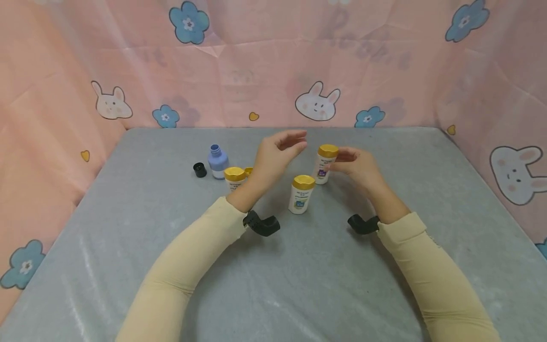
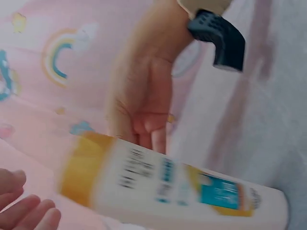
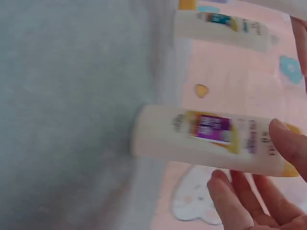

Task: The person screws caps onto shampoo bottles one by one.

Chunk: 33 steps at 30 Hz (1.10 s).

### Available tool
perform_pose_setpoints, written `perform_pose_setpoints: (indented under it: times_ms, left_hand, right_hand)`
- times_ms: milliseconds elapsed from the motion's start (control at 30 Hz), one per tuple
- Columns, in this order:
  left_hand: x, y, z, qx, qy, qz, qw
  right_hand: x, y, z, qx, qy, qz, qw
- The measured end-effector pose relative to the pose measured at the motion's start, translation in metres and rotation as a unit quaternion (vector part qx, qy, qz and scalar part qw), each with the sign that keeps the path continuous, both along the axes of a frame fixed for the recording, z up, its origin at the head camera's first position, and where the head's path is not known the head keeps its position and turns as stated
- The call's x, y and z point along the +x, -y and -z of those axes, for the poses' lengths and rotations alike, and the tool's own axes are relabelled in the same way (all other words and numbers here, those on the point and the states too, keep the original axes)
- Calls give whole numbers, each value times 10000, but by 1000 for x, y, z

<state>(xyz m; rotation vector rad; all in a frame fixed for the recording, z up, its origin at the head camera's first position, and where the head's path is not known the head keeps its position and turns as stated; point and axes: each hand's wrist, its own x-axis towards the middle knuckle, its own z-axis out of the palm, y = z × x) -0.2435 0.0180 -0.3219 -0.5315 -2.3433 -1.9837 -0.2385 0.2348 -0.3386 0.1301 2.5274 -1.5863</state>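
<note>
Just behind the blue-labelled, yellow-capped white plastic bottle [image 1: 301, 197] on the grey bench [image 1: 307, 285], steady the purple-labelled, yellow-capped white plastic bottle [image 1: 322, 173] upright between the pinching fingers of your right hand [image 1: 361, 168], with your left hand's [image 1: 275, 154] relaxed, empty fingers clear.

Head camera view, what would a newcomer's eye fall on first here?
Probably the pink fabric backdrop printed with white rabbits and blue flowers, behind the grey-covered table. Next, perhaps, the white plastic bottle with a gold cap and purple label, right of centre, in the person's right hand. The uncapped, round-shouldered blue bottle also stands out, left of the left hand.
</note>
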Motion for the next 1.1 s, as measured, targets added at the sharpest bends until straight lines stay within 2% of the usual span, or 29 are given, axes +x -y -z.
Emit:
perform_pose_setpoints:
  times_ms: [133, 233, 367, 467, 567, 633, 767, 933, 1100]
  left_hand:
    - [10, 15, -17, 156, -133, 67, 9998]
    - [13, 27, -28, 203, -291, -51, 9994]
    - [9, 44, -38, 199, -405, -321, 9985]
    - [4, 60, -40, 74, -421, -495, 9979]
    - [1, 75, -39, -21, -383, -576, 9976]
    - [-2, 85, -35, -107, -372, -602, 9974]
    - [-6, 99, -27, -276, -200, -577, 9978]
    - [-12, 108, -16, -490, 38, -544, 9973]
    - [-19, 115, -5, -827, 335, -494, 9948]
  right_hand:
    - [7, 5, -12, 147, -455, 142, 9988]
    - [12, 10, -22, 189, -711, 228, 9970]
    - [19, 18, -34, 248, -1103, 318, 9931]
    - [23, 25, -40, 322, -1451, 282, 9885]
    - [26, 30, -44, 389, -1645, 116, 9855]
    - [27, 33, -46, 357, -1624, -33, 9861]
    - [24, 38, -48, 144, -1406, -336, 9894]
    - [12, 44, -43, -206, -1102, -754, 9908]
    - [2, 49, -39, -151, -690, -1173, 9906]
